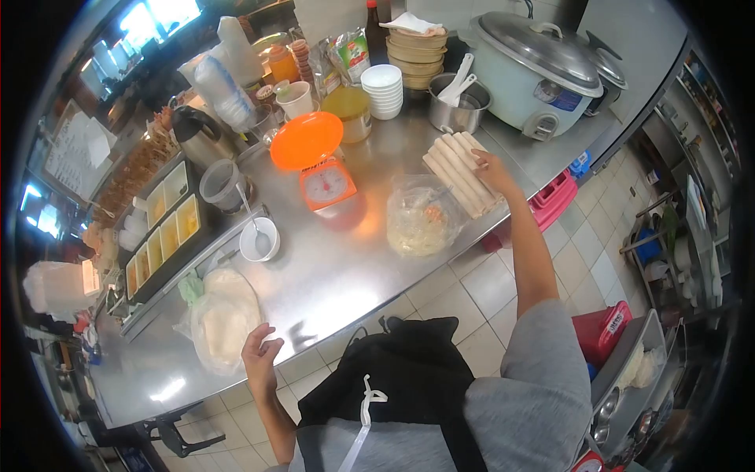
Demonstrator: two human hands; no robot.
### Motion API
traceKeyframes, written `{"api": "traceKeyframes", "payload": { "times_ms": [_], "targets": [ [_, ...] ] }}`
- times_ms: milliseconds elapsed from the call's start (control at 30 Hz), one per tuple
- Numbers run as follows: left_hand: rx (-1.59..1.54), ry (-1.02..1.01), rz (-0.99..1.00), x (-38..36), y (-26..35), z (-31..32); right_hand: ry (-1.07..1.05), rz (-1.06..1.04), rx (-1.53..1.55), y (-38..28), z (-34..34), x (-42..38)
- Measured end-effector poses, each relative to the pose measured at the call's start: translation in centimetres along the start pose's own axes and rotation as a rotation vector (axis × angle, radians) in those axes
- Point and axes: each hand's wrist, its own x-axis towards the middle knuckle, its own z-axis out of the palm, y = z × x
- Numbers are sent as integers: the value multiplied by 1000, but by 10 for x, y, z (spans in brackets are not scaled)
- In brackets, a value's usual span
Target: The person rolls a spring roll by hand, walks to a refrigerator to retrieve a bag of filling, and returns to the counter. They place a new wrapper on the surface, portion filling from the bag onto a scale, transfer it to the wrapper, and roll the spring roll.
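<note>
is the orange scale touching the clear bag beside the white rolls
Apart. The head view shows a strip of bare steel counter between the orange scale and the clear bag.

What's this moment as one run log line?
left hand: empty, beside bagged pale rounds | right hand: on stacked pale rolls | clear food bag: beside the rolls | scale: orange pan on top
</note>
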Motion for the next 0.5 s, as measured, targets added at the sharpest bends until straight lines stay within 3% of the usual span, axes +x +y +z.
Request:
{"api": "traceKeyframes", "payload": {
  "times_ms": [300,367,500],
  "targets": [
    [-97,83,-35,-6,-18,-18,-63,-51,-131,0,-9,2],
    [-95,69,-29,-6,-18,-16,-45,-10,47,6,-8,3],
    [-130,78,-1,-8,-22,-17,-76,18,70,0,-6,9]
  ]
}}
